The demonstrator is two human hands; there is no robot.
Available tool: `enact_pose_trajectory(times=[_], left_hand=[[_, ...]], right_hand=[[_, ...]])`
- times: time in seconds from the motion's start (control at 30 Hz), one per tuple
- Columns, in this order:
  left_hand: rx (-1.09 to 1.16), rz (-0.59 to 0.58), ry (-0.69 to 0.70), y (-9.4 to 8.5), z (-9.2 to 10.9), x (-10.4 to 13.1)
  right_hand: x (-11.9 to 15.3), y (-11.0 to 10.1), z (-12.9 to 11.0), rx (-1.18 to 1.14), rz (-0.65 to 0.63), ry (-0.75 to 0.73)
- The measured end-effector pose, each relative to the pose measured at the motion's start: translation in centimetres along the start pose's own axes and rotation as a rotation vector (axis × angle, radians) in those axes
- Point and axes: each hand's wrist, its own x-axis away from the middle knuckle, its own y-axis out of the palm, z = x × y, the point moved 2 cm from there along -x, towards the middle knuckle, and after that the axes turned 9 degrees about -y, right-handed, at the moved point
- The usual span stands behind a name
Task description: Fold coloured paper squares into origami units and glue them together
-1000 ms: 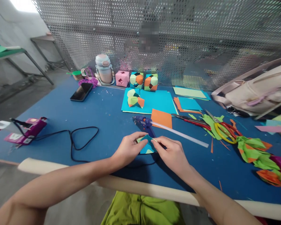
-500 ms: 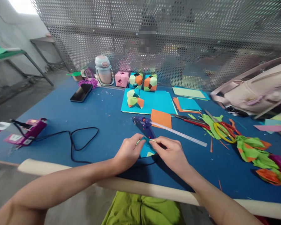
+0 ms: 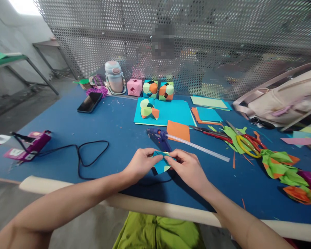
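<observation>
Folded turquoise paper with pale-green patches (image 3: pixel 161 167) sits, in the head view, between the left hand (image 3: pixel 140 164) and the right hand (image 3: pixel 188 167), each pinching it with thumb and fingers. Just beyond the hands lies a dark-blue plastic glue gun (image 3: pixel 158 133) holding a long, translucent glue stick (image 3: pixel 202 148). Left of the left hand, a thin black cable (image 3: pixel 79 163) loops on the blue bench (image 3: pixel 121 133).

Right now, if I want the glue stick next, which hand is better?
Probably your right hand: the glue stick lies on its side; your left hand is farther. Both pinch the blue paper, so it would need to let go.
</observation>
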Motion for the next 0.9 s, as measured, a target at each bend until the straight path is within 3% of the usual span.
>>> enact_pose_trajectory(times=[0.2,0.37,0.47,0.67,0.9], left_hand=[[0.083,0.093,-0.016,-0.2,-0.2,0.0],[0.152,0.005,-0.037,0.1,-0.1,0.0],[0.127,0.026,-0.03,-0.1,-0.1,0.0],[0.074,0.119,0.051,-1.6,0.7,-0.1],[0.253,0.239,0.136,-4.0,1.6,-1.4]], right_hand=[[-0.2,-0.2,0.0,-0.09,-0.021,0.041],[-0.1,-0.2,-0.4,-0.009,0.035,-0.063],[0.1,-0.2,-0.4,-0.009,0.029,-0.113],[-1.2,-1.0,1.7,-0.07,0.113,0.041],[-5.0,1.4,1.5,0.187,-0.109,-0.044]])
